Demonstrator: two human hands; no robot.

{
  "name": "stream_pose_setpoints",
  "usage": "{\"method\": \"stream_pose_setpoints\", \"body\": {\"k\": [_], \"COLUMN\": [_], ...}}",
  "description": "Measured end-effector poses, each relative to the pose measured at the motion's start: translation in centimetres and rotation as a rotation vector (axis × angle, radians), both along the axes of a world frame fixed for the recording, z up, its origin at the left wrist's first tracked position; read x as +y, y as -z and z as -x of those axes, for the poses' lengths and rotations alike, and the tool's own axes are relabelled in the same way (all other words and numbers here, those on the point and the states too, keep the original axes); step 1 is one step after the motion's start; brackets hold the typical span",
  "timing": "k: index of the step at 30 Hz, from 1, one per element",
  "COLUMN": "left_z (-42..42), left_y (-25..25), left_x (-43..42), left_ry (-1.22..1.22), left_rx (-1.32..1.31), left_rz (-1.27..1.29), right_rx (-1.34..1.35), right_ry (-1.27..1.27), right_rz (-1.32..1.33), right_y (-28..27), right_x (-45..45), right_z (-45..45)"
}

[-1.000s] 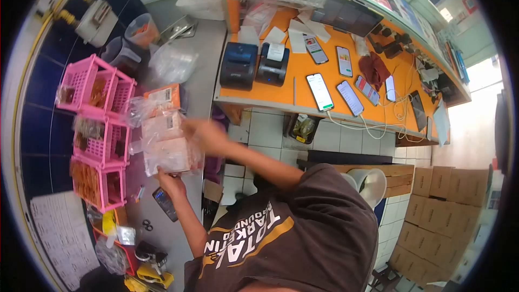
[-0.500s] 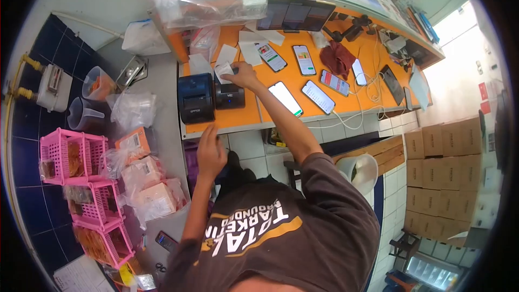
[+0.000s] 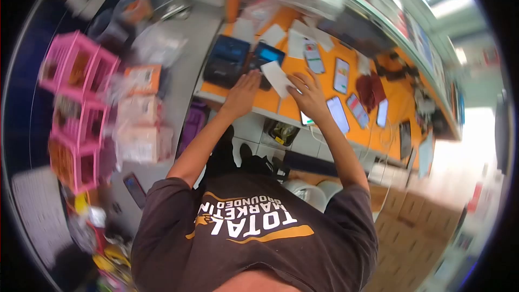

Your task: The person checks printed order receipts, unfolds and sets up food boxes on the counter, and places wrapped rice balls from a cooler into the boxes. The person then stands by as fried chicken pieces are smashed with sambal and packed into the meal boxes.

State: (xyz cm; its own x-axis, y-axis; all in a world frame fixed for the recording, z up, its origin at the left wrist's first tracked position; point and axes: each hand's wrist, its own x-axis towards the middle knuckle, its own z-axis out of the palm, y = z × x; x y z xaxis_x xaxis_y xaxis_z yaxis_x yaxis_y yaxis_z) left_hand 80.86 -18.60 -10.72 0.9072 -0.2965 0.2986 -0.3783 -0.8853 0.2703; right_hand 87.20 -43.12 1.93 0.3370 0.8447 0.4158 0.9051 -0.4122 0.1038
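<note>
A white paper slip is pinched in my right hand, in front of the small printer. My left hand rests with fingers stretched out at the front of the small black printer, whose top glows blue. It holds nothing that I can see. Beside that printer, to the left, stands a larger black printer. Several phones lie to the right on the orange desk, among them one lit phone near my right wrist. The picture is slightly blurred.
White papers lie behind the printers. A dark red cloth and charging cables are farther right. Pink baskets and plastic-wrapped packs stand on the grey counter at left. Stacked cartons are at lower right.
My right hand has come from behind the small printer to its front with the slip. My left hand has risen to the printer's front. The view has turned.
</note>
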Motion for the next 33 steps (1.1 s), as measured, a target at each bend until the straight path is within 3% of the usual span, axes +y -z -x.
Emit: {"method": "stream_pose_setpoints", "body": {"k": [1, 2, 4, 5, 6, 8, 10, 13, 15, 17, 19, 20, 21, 23, 28, 33], "left_z": [1.0, 2.5, 8.3, 12.5, 16.7, 24.5, 32.9, 44.6, 52.8, 61.4, 70.5, 74.8, 78.9, 86.3, 100.1, 113.1], "left_y": [-0.4, -1.3, -4.2, -5.9, -6.5, -7.7, -8.5, -6.8, -7.0, -7.6, -9.2, -10.1, -10.5, -11.4, -14.8, -16.6], "left_x": [0.0, 0.0, -0.1, -0.5, -0.4, -0.5, -0.8, -0.9, -2.0, -3.7, -6.9, -8.5, -10.2, -13.6, -20.4, -24.8], "left_ry": [-0.082, -0.060, -0.084, -0.123, -0.125, -0.219, -0.408, -0.759, -0.970, -1.173, -1.234, -1.255, -1.302, -1.359, -1.525, -1.705], "left_rx": [0.002, -0.014, 0.064, 0.134, 0.129, 0.057, 0.304, 0.353, 0.223, 0.092, -0.275, -0.463, -0.520, -0.918, -1.373, -1.620], "left_rz": [0.004, 0.171, 0.570, 0.807, 0.886, 0.953, 1.264, 1.259, 1.294, 1.326, 1.707, 1.752, 1.756, 1.735, 1.579, 1.359], "right_rx": [0.072, 0.152, 0.663, 0.838, 1.002, 1.131, 1.388, 1.387, 1.319, 1.358, 1.374, 1.563, 1.754, 1.728, 1.742, 1.765], "right_ry": [0.016, 0.027, 0.052, -0.044, -0.143, -0.340, -0.464, -0.587, -0.722, -0.789, -0.880, -0.912, -0.919, -1.022, -1.278, -1.527], "right_rz": [-0.034, -0.062, 0.174, 0.184, 0.205, 0.230, 0.236, 0.468, 0.556, 0.466, 0.594, 0.614, 0.648, 0.751, 0.970, 1.178], "right_y": [0.6, 1.4, 1.1, 1.6, 2.0, 2.2, 1.9, 2.4, 2.3, 2.1, 1.7, 1.0, 0.2, -2.0, -5.7, -7.4], "right_x": [-0.1, 0.1, 1.8, 2.9, 4.4, 8.1, 12.1, 18.0, 22.2, 25.5, 28.0, 29.0, 29.2, 29.2, 25.3, 20.6], "right_z": [1.7, 3.5, 7.7, 10.1, 12.1, 15.9, 20.6, 28.5, 35.9, 44.8, 55.2, 61.5, 67.5, 79.0, 101.5, 120.9]}}
